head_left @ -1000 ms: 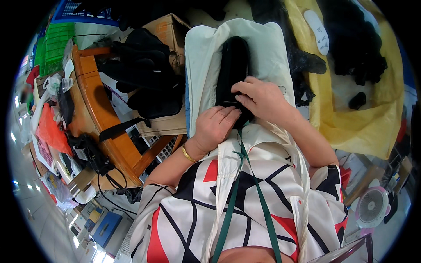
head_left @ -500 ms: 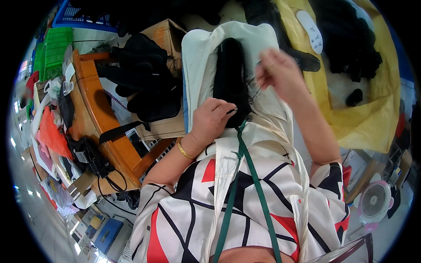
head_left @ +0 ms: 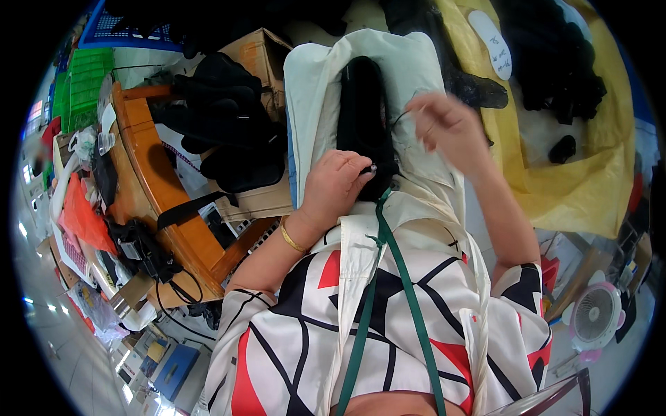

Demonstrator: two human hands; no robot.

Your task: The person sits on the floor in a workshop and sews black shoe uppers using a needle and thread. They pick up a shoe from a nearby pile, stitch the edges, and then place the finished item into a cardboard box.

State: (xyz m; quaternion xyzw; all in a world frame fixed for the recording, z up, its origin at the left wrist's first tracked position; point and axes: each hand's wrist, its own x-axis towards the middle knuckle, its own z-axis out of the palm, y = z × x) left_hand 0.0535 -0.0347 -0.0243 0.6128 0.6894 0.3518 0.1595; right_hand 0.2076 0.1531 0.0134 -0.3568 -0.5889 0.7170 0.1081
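Observation:
On the white cloth [head_left: 416, 69] over my lap lies a black shoe [head_left: 358, 149], long and narrow, with its opening facing up. The thumb and fingers of my left hand [head_left: 329, 187] pinch the shoe's edge close to its near end. Something small and shiny shows at those fingertips, too small to name. My right hand [head_left: 447, 128] is raised to the right of the shoe, a little blurred, its fingers curled. A dark thread [head_left: 399, 119] runs between its fingertips and the shoe's right side. Whether that hand also holds a needle cannot be made out.
Black shoes [head_left: 229, 125] are piled at the left, beside a cardboard box [head_left: 258, 59] and a wooden chair [head_left: 149, 145]. At the right, a yellow sack [head_left: 583, 194] holds black pieces and a white insole [head_left: 490, 45]. A small fan [head_left: 594, 315] stands low at the right.
My right hand has shifted slightly right and down, its fingers spreading somewhat, with the thread still between it and the shoe. My left hand has kept its place on the shoe's edge.

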